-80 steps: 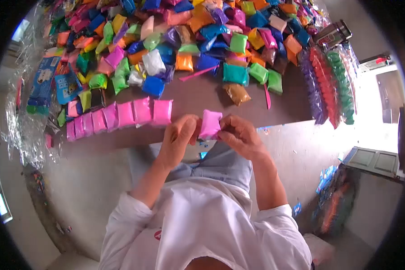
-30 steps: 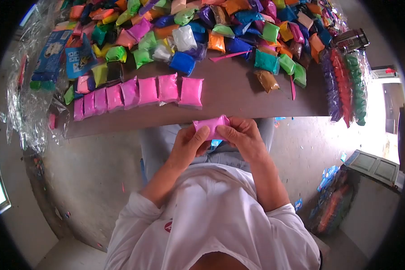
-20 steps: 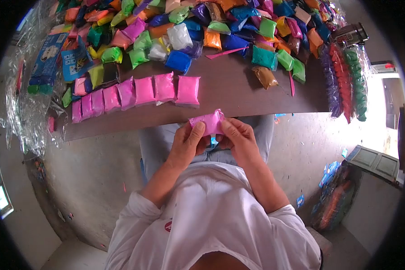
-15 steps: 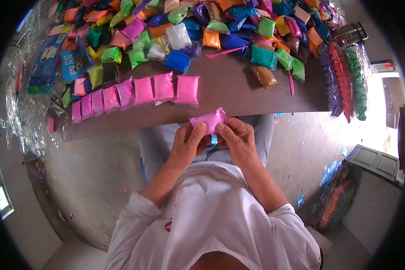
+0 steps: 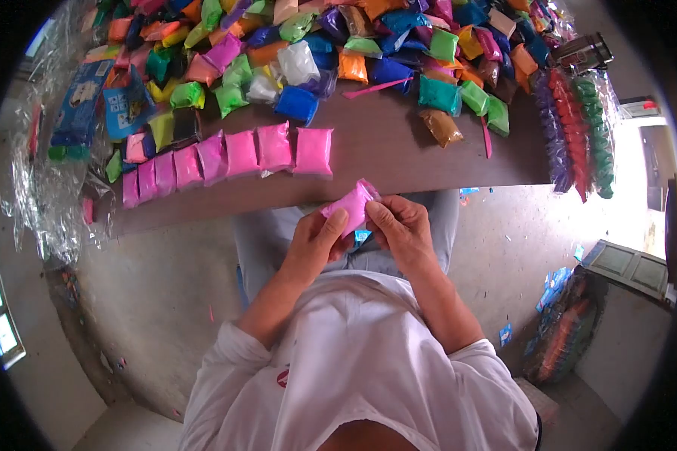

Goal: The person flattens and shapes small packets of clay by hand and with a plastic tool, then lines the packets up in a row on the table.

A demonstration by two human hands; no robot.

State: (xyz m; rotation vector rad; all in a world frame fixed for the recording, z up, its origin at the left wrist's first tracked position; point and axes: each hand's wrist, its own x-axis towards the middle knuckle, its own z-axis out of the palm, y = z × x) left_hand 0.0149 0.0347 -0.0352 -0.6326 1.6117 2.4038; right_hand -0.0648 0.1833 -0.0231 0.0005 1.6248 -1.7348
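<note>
Between my two hands, just off the table's front edge and above my lap, is a small pink packet point(image 5: 352, 208) in clear film. My left hand point(image 5: 315, 239) grips its left side, with the thumb lying across the front. At the upper right corner my right hand point(image 5: 399, 225) pinches the film between thumb and fingers. Most of the other fingertips are hidden behind the packet. On the table in front, similar pink packets stand in a row; the rightmost pink packet point(image 5: 314, 151) is nearest my hands.
A heap of packets in many colours covers the back of the table point(image 5: 384, 143). A brown packet point(image 5: 440, 128) lies apart from it. Long strips of purple, red and green packets point(image 5: 570, 131) hang at the right edge. Crumpled clear plastic point(image 5: 41, 188) drapes the left side.
The pink packet has tilted, its right end now higher, and shows more of its face. My right hand has shifted slightly onto the corner; the row on the table is unchanged.
</note>
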